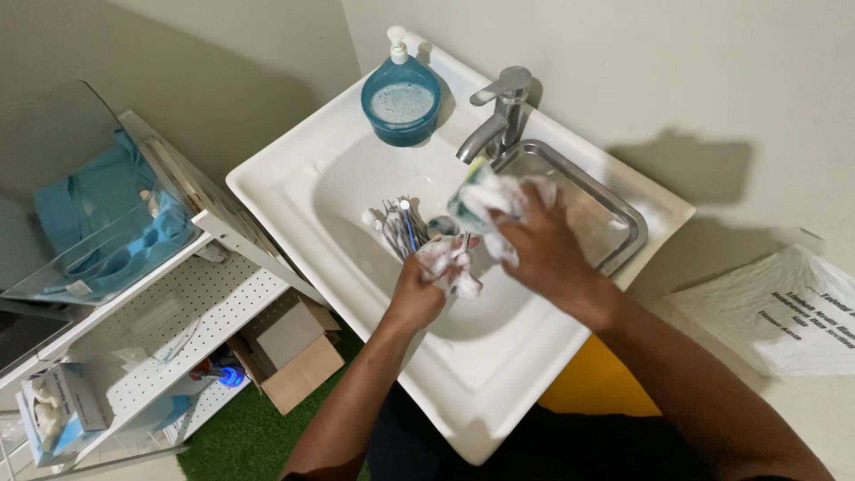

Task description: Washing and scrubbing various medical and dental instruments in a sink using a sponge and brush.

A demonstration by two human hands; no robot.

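Head view: over the sink [294, 178] bowl, my left hand [426, 289] grips soapy metal tools [405, 227] tight. My right hand [539, 245] squeezes a foamy sponge [481, 200] near the back edge, so suds drip in.

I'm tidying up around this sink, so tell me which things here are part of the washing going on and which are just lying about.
In use:
left hand, soapy, holding a thin tool
right hand with sudsy sponge
metal instruments in the sink
metal tray
soap dispenser

Lying about:
cardboard box
white rack
paper sheet
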